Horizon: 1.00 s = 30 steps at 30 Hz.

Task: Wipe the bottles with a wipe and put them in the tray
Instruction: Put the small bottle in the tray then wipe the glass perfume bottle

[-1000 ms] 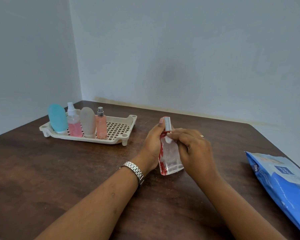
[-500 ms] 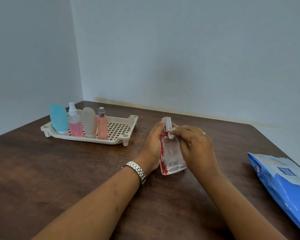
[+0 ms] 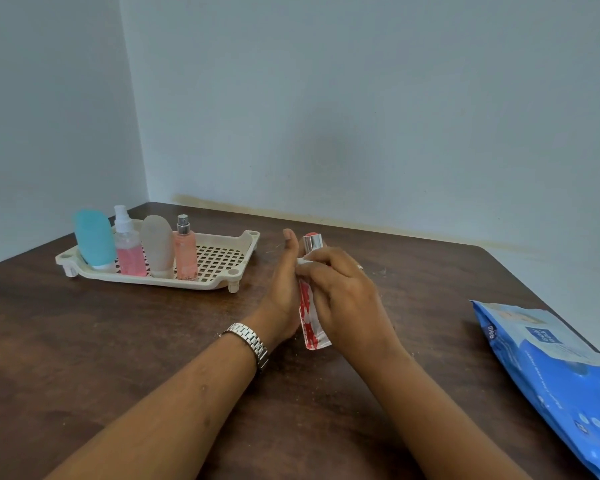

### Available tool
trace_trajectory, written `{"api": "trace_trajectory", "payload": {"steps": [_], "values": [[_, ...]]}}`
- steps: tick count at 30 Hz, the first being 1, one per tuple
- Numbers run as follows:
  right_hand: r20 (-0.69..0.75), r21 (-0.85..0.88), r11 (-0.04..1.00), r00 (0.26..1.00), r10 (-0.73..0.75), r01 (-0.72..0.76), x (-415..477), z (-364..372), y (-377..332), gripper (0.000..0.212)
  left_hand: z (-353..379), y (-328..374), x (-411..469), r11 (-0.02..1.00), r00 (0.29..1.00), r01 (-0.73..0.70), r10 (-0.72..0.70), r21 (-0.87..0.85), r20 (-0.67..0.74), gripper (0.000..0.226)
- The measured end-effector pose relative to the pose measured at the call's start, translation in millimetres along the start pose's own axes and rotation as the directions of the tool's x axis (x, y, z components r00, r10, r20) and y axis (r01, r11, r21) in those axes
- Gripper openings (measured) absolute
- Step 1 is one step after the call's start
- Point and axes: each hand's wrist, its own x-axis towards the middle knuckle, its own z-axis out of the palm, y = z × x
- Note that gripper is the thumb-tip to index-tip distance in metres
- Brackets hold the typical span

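Observation:
A clear bottle with red markings [image 3: 309,317] and a silver cap [image 3: 313,242] stands tilted on the brown table [image 3: 118,341], between my hands. My left hand [image 3: 282,292] holds it from the left, thumb pointing up. My right hand [image 3: 343,296] wraps over the bottle's right side and presses a small white wipe [image 3: 303,261] against its neck. The cream slotted tray [image 3: 222,282] sits at the back left with a teal bottle [image 3: 94,237], a pink spray bottle [image 3: 129,252], a frosted bottle [image 3: 158,244] and a small pink bottle [image 3: 186,256] standing in its left half.
A blue pack of wipes [image 3: 551,368] lies at the table's right edge. Walls close the table in at the back and left. The tray's right half holds nothing. A metal watch [image 3: 252,341] is on my left wrist.
The bottle has turned from its broad side to nearly edge-on. My right hand has slid from the cap down over the bottle's body with the wipe.

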Motion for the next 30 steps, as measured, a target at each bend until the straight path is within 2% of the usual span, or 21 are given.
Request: {"api": "trace_trajectory", "payload": {"steps": [4, 6, 10, 12, 15, 17, 20, 22, 27, 30], "values": [[0.115, 0.059, 0.997, 0.993, 0.033, -0.04, -10, -8, -9, 0.026, -1, 3, -1, 0.999, 0.997, 0.023, -0.019, 0.05, -0.081, 0.073], [0.152, 0.07, 0.995, 0.986, 0.063, -0.074, -11, -12, -7, 0.022, -1, 3, -1, 0.997, 0.994, 0.039, -0.032, 0.066, -0.103, 0.071], [0.003, 0.097, 0.973, 0.978, 0.209, -0.208, -2, -7, 3, 0.027, 0, 0, 2, 0.998, 0.997, 0.053, -0.051, 0.035, -0.063, 0.065], [0.024, 0.081, 0.979, 0.983, 0.184, -0.185, -3, -2, -3, 0.028, -3, 1, 3, 0.998, 0.997, 0.051, -0.049, 0.033, -0.063, 0.068], [0.089, 0.087, 0.986, 0.987, 0.133, -0.141, -11, -3, -7, 0.025, -6, 1, 4, 0.997, 0.996, 0.069, -0.066, 0.042, -0.059, 0.091], [0.092, 0.103, 0.978, 0.981, 0.169, -0.179, -13, -7, 1, 0.026, -4, 1, 3, 0.996, 0.995, 0.084, -0.082, 0.042, -0.056, 0.08], [-0.015, 0.123, 0.958, 0.964, 0.264, -0.261, -8, -9, 11, 0.025, -1, 0, 3, 0.995, 0.994, 0.1, -0.099, 0.028, -0.044, 0.064], [-0.032, 0.1, 0.965, 0.968, 0.249, -0.244, -5, -5, 6, 0.024, -2, 0, 4, 0.994, 0.993, 0.102, -0.1, 0.029, -0.067, 0.061], [0.096, 0.06, 0.989, 0.987, 0.13, -0.136, -14, -4, -1, 0.025, -3, 4, 2, 0.994, 0.99, 0.108, -0.106, 0.023, -0.094, 0.075], [0.038, 0.095, 0.957, 0.961, 0.272, -0.275, -12, -10, 14, 0.024, -1, 2, 3, 0.99, 0.986, 0.141, -0.139, 0.01, -0.094, 0.074]]}}
